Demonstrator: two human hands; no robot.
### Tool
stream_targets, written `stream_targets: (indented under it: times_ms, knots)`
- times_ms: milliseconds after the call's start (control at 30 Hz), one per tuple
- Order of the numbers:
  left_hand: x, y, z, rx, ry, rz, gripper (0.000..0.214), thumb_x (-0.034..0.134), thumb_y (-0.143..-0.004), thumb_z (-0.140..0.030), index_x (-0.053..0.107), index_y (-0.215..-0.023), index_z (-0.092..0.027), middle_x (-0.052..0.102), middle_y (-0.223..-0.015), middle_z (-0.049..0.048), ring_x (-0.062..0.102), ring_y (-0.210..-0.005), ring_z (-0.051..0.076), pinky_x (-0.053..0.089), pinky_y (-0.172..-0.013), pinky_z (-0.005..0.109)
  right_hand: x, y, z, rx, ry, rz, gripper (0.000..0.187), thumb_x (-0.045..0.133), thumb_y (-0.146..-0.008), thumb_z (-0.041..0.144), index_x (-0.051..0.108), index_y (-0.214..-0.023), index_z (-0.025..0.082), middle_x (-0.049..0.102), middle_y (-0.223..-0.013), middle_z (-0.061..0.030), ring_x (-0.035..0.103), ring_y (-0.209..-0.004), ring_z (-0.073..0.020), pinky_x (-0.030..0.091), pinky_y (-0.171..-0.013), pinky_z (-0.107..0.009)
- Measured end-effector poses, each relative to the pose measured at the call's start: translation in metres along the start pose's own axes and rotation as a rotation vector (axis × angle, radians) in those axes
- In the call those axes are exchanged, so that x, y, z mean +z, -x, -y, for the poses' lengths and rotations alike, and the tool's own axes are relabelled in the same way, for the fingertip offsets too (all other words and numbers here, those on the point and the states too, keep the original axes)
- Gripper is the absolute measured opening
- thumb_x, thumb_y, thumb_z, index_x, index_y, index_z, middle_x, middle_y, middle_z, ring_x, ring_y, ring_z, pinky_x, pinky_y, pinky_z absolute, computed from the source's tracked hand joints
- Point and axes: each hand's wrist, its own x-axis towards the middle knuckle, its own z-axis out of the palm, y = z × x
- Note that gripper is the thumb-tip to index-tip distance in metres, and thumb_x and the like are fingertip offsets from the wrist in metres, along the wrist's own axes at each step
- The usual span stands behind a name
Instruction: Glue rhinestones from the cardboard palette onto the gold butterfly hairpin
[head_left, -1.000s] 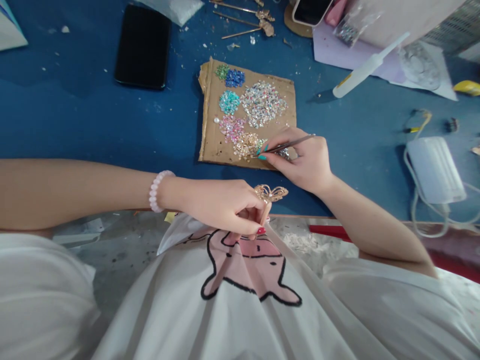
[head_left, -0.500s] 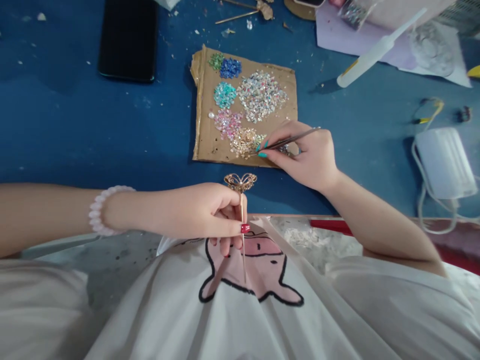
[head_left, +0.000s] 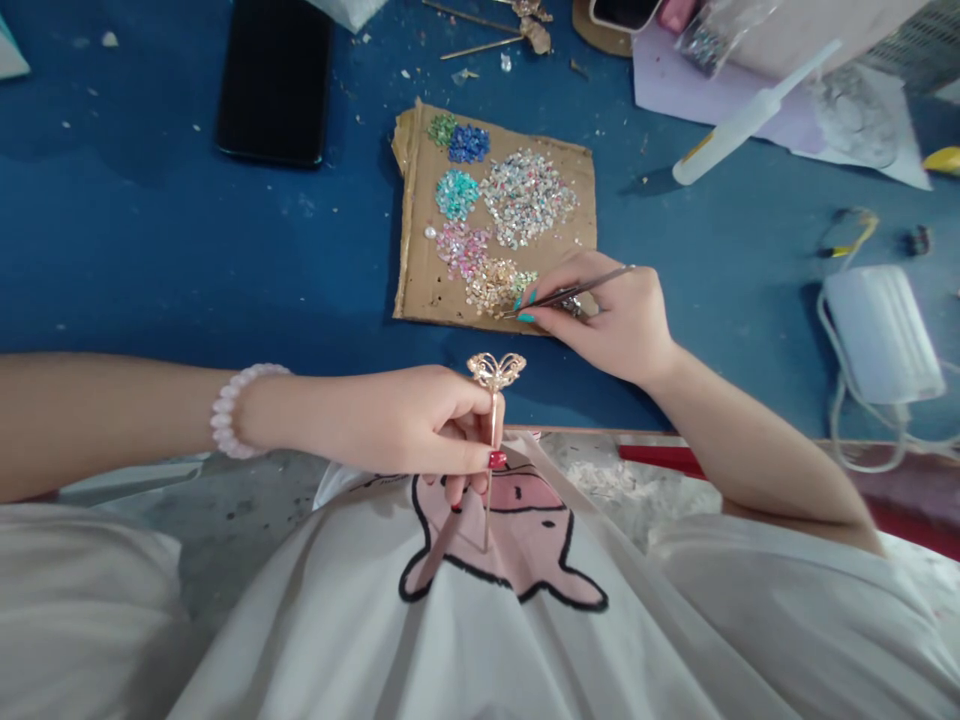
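My left hand (head_left: 420, 420) pinches the stem of a gold hairpin (head_left: 496, 372) between thumb and fingers. Its openwork butterfly head points up toward the table, and the long pin hangs down over my shirt. My right hand (head_left: 611, 310) is closed on dark metal tweezers (head_left: 574, 290), whose tips touch the lower edge of a pile of champagne-coloured rhinestones (head_left: 491, 285). That pile lies on a piece of cardboard (head_left: 424, 290), together with pink stones (head_left: 463, 248), turquoise stones (head_left: 456, 194), blue stones (head_left: 469, 144), green stones (head_left: 442, 129) and a large silvery heap (head_left: 527, 198). Whether the tips grip a stone is too small to tell.
A black phone (head_left: 274, 85) lies at the upper left of the blue table. More gold hairpins (head_left: 534, 36) rest beyond the cardboard. To the right are a white narrow-tipped bottle (head_left: 727, 135), a purple sheet (head_left: 660, 80) and a white box-like object with a cord (head_left: 885, 335).
My left hand has shifted slightly right with the hairpin, whose butterfly head has turned and now catches more light. The tweezers stay at the champagne pile. The view has shifted a little.
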Motion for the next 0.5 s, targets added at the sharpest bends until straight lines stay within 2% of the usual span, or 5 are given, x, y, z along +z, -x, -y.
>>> stream_targets:
  times_ms: [133, 300, 500]
  knots:
    - [-0.0003, 0.0004, -0.0016, -0.013, -0.007, 0.013, 0.016, 0.056, -0.1, -0.027, 0.054, -0.085, -0.02, 0.069, -0.067, -0.0051, 0.058, -0.058, 0.007, 0.039, -0.052, 0.015, -0.0006, 0.0003, 0.0005, -0.027, -0.012, -0.007, 0.007, 0.069, -0.093, 0.027, 0.069, -0.092, 0.02, 0.074, -0.092, -0.0033, 0.072, -0.086, -0.0167, 0.06, -0.083, -0.035]
    - [-0.0007, 0.0013, -0.0041, -0.037, -0.004, 0.014, 0.016, 0.057, -0.099, -0.025, 0.053, -0.085, -0.02, 0.069, -0.068, -0.0062, 0.058, -0.059, 0.006, 0.04, -0.052, 0.014, -0.0004, 0.0001, 0.0006, 0.01, 0.009, 0.004, 0.009, 0.068, -0.094, 0.029, 0.069, -0.093, 0.02, 0.074, -0.092, -0.0037, 0.072, -0.087, -0.0176, 0.06, -0.086, -0.036]
    - [-0.0012, 0.0017, -0.0029, -0.026, 0.017, 0.024, 0.015, 0.057, -0.099, -0.023, 0.053, -0.085, -0.02, 0.069, -0.068, -0.0064, 0.062, -0.063, 0.006, 0.045, -0.056, 0.013, 0.0014, -0.0015, -0.0007, -0.007, -0.008, -0.004, 0.006, 0.07, -0.092, 0.026, 0.07, -0.093, 0.021, 0.073, -0.091, -0.0025, 0.072, -0.083, -0.0171, 0.061, -0.081, -0.034]
